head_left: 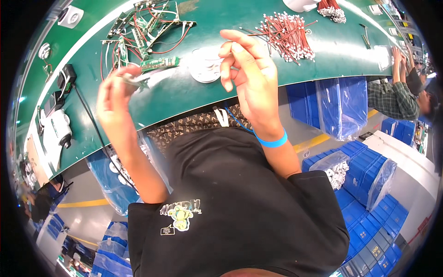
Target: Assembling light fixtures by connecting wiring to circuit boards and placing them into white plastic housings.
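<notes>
Our green bench (184, 88) bears heaped circuit boards (140, 39); our right hand (256, 74) curls half-open, its hold unclear; our left hand (115, 94) pinches a small blurred piece (142, 83) near the heap. We're likely mid-handling; the next move seems to need a steady pinch.

- This is looking like an electronics assembly floor in a factory.
- A long green-topped workbench (341, 51) is curving across the fisheye view, and green circuit boards (140, 40) with wires attached are lying heaped on it.
- Red wire leads (288, 37) with white ends are lying in a loose pile to their right.
- Blue plastic crates (362, 171) are standing stacked near the bench, some showing clear plastic sheeting (341, 108).
- Yellow lines (319, 140) are marking the grey floor (78, 214).
- A co-worker in a checked shirt (392, 98) is occupying the right end.
</notes>
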The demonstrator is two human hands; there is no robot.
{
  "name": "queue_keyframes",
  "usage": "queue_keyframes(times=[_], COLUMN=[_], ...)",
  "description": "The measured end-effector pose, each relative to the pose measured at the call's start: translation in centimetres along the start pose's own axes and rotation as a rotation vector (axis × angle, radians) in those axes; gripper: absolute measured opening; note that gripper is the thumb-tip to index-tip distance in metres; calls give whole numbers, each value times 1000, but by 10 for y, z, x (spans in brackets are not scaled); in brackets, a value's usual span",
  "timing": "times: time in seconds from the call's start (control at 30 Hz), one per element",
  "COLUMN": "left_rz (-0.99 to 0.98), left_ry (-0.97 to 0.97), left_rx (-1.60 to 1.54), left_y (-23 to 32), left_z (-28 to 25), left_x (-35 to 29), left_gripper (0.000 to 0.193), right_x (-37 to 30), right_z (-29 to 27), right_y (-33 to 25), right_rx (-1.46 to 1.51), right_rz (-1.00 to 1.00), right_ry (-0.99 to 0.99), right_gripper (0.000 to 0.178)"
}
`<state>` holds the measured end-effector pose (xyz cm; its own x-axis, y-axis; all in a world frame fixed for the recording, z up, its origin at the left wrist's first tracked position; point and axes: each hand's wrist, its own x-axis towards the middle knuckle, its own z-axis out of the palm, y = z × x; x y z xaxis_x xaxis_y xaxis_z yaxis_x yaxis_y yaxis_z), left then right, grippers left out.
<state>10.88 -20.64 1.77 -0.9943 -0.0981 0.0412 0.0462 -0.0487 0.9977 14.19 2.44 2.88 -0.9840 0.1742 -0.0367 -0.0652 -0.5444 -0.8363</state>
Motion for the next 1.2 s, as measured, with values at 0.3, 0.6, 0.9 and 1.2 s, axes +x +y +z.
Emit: queue_keyframes(times=[0.3, 0.6, 0.9, 1.2], left_rz=[168, 408, 243, -122], left_ry=[-265, -347, -428, -592], left_rx=[562, 1122, 1055, 150], left_y=[-19, -31, -23, -17], left_z=[9, 55, 58, 15], left_x=[-36, 28, 41, 34], left_gripper=[14, 43, 25, 62], right_x=[-2, -5, 5, 5], right_z=[-2, 1, -1, 8], right_y=[-1, 6, 5, 20], right_rx=[12, 32, -54, -279], right_rz=[130, 166, 96, -61], right_ry=[27, 22, 24, 4], right_gripper=[22, 20, 19, 14])
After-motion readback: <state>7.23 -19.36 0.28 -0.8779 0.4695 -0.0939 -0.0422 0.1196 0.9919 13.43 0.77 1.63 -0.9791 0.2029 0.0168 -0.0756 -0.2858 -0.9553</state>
